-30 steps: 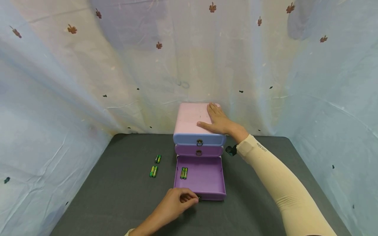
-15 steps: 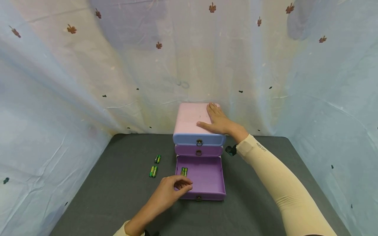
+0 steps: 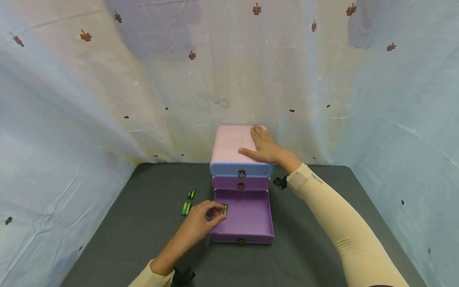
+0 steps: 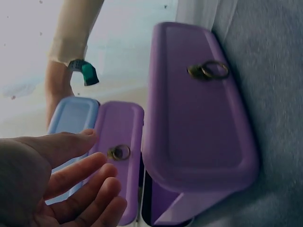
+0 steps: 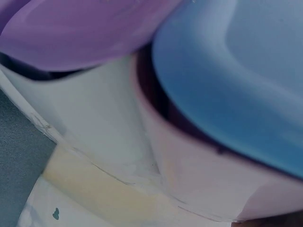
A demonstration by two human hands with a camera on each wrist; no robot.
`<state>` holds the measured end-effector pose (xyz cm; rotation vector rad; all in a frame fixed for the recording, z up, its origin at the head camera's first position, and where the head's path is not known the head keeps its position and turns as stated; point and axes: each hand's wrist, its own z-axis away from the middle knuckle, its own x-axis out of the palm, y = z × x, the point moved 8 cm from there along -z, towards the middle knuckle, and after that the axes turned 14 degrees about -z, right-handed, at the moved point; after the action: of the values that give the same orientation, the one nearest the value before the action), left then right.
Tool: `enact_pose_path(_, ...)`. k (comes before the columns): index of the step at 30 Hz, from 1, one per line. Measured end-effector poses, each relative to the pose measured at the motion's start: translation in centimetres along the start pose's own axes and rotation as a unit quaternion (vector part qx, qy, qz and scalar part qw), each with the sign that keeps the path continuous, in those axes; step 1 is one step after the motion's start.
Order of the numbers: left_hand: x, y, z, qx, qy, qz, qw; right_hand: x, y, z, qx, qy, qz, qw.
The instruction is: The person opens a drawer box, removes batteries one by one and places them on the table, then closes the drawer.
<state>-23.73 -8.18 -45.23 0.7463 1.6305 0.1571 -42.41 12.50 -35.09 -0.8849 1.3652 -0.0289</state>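
Note:
A small drawer cabinet with a pink top (image 3: 231, 141) stands at the back of the table. Its purple bottom drawer (image 3: 251, 217) is pulled out, showing a ring pull (image 3: 241, 241) on the front. Two green-and-yellow batteries (image 3: 224, 208) lie side by side in the drawer's left part, partly covered by my left hand (image 3: 198, 220). That hand hovers over the drawer's left wall, fingertips close to those batteries. In the left wrist view its fingers (image 4: 78, 174) are loosely bent with nothing between them. My right hand (image 3: 267, 150) rests flat on the pink top, thumb spread.
Left of the drawer, one battery pair (image 3: 186, 208) lies on the dark tabletop (image 3: 154, 235), with another pair (image 3: 191, 193) behind it. Above the open drawer are a shut purple drawer (image 3: 226, 183) and a blue one (image 3: 226, 169). A pale curtain (image 3: 229, 79) hangs behind.
My left hand has let go of the bottom drawer's ring pull and moved up and left to the batteries inside. The right hand and the drawer have stayed put.

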Motion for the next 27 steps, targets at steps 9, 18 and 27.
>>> enact_pose_path(9,0.6,-1.2,-0.7,-0.001,-0.014,-0.031,0.9994,0.0,0.0,0.1,-0.003,0.001,-0.002,1.0000)
enact_pose_path(18,1.5,-2.6,-1.1,-0.018,-0.027,-0.082,0.9961,-0.1,-0.1,0.2,-0.001,0.000,-0.007,1.0000)
enact_pose_path(27,2.6,-3.6,-1.7,-0.010,-0.034,-0.097,0.9947,0.0,-0.1,0.0,-0.001,-0.004,-0.005,1.0000)
